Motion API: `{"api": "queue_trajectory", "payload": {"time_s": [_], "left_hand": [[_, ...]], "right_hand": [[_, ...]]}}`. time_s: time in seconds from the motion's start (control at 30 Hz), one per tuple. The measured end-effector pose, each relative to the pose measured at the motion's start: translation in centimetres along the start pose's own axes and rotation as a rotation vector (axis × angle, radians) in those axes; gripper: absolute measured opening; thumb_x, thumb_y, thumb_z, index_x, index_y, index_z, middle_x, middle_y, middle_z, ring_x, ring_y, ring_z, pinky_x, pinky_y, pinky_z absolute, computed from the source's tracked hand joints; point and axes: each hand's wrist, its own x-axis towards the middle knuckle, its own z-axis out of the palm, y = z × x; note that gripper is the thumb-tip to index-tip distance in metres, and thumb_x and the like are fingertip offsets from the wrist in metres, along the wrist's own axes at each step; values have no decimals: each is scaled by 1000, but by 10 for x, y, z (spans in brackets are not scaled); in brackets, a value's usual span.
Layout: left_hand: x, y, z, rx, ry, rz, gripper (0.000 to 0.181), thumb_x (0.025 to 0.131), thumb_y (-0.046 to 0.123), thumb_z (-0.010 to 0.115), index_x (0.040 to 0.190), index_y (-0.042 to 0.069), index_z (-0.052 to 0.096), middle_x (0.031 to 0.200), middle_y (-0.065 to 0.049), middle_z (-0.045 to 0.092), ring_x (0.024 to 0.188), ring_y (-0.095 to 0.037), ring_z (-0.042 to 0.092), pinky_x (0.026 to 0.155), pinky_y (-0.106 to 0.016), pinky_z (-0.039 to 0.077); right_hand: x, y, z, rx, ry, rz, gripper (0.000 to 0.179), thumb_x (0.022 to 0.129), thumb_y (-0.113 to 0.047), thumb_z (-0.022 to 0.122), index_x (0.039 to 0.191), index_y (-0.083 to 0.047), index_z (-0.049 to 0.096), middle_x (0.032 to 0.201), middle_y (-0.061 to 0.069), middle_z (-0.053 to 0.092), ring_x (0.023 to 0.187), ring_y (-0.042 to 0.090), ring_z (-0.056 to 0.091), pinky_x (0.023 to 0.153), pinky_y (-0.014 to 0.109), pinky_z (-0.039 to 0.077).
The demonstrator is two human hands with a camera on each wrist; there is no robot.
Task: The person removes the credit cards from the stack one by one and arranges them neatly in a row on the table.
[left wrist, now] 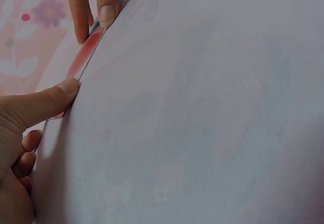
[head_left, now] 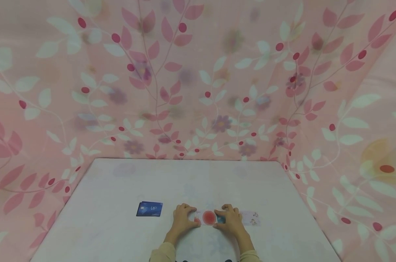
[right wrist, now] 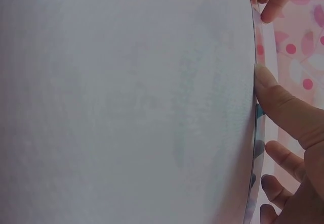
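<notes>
A pale card with a large red circle (head_left: 209,218) lies flat on the white table between my hands. My left hand (head_left: 182,220) holds its left end, thumb at the near edge and index finger at the far edge. Around its right end my right hand (head_left: 231,221) pinches in the same way. Part of a teal card (head_left: 221,219) shows under the right hand, and a pale lilac card with small flowers (head_left: 251,218) sticks out beyond it. In the right wrist view, the right thumb (right wrist: 266,80) presses at the row's near edge, close to the teal part.
Two or more overlapping blue cards (head_left: 149,209), the top one marked VIP, lie left of the left hand. The white table (head_left: 185,178) is bordered by pink floral cloth (head_left: 198,109) behind and along both sides.
</notes>
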Motion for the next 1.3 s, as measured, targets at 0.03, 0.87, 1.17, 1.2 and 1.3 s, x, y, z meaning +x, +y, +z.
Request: {"api": "queue_trajectory", "payload": {"time_s": [0.03,0.87,1.17,1.2,1.3], "left_hand": [[0,0,0,3,4,6,49,57,30,86,99,9,70,93,-3,52,88,-21,43,74,-37,32],[-2,-1,-2,1,-14,2,48,58,29,86,99,9,70,95,-3,51,90,-21,42,77,-39,33],[-4,1,-4,-20,-37,-9,48,59,29,86,100,9,70,95,-2,50,92,-22,42,80,-42,33],[-4,1,-4,-19,-39,-9,48,59,29,86,100,9,70,95,-3,50,92,-22,42,80,-42,34],[-4,2,-4,-17,-41,-7,48,59,30,86,99,9,70,96,-3,50,92,-23,42,80,-42,34]], "right_hand": [[0,0,0,3,0,-1,53,67,-37,81,115,-16,69,121,14,49,97,31,42,70,43,33],[0,0,1,3,-3,-8,52,67,-38,81,114,-17,69,120,13,50,97,31,41,71,46,33],[0,0,0,1,-3,0,53,67,-38,81,114,-18,69,120,12,50,98,30,41,71,44,32],[0,-1,0,4,-4,1,53,67,-38,81,114,-18,69,120,12,50,98,30,41,71,44,31],[-1,-2,-1,16,-3,0,52,67,-37,81,114,-17,69,121,13,49,98,30,41,71,45,31]]}}
